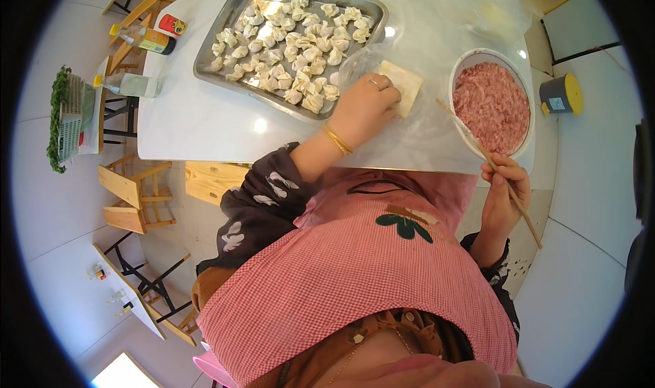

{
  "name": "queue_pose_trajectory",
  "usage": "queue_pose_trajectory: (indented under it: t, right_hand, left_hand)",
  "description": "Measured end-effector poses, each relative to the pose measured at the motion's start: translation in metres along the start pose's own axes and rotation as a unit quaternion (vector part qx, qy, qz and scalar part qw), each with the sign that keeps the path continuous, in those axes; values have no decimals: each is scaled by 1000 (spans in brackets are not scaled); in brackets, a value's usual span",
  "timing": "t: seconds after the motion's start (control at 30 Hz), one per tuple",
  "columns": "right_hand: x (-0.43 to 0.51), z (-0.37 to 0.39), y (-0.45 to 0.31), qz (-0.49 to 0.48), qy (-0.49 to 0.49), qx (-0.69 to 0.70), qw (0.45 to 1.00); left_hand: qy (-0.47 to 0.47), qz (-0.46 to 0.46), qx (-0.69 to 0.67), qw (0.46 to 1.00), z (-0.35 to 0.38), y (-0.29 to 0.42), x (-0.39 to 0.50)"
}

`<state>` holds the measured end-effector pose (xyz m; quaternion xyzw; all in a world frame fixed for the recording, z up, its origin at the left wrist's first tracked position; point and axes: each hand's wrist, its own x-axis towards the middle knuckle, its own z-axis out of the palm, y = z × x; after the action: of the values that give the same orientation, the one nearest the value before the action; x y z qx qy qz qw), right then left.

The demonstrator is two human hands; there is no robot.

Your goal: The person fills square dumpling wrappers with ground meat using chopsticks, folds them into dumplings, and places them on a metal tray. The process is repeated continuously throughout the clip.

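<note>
My left hand (pixel 371 101) reaches over the white table with its fingers curled at the edge of a stack of pale square dough wrappers (pixel 411 91). Whether anything is between those fingers is hidden. The wrappers lie on a clear plastic bag (pixel 355 63). In my right hand (pixel 504 191) is a slim wooden stick (pixel 523 215), held slantwise, its far end by the left rim of a white bowl (pixel 457 65). Raw minced meat (pixel 492 109) fills that bowl. Left of the wrappers, folded wontons (pixel 307 55) are spread over a metal tray (pixel 210 55).
At the table's left stand a dark sauce bottle (pixel 146 39), a clear-liquid bottle (pixel 130 84) and a red can (pixel 172 25). More clear plastic (pixel 476 9) lies at the far right. A wooden stool (pixel 215 181) is under the near edge; a yellow-lidded bin (pixel 560 95) stands right.
</note>
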<state>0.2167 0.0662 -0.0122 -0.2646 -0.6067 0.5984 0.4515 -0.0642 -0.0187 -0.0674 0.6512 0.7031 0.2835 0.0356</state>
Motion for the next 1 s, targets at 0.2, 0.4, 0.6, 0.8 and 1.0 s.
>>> queue_pose_trajectory:
  t: [0.2, 0.4, 0.6, 0.8, 1.0]
  right_hand:
    - [2, 1, 4, -2, -10, 19, 1000]
    - [3, -1, 4, -5, 1, 6, 1000]
    - [4, -2, 4, -8, 8, 10, 1000]
    - [4, -9, 2, -27, 33, -7, 999]
    - [3, -19, -1, -41, 60, -24, 997]
  left_hand:
    - [-50, 16, -24, 998, -9, -12, 6]
    - [-3, -14, -8, 1000, -18, -1, 5]
    - [119, -103, -87, 984, -21, 11, 11]
    - [195, -61, -302, 931, -23, 17, 7]
    - [146, -92, -797, 579, -25, 26, 4]
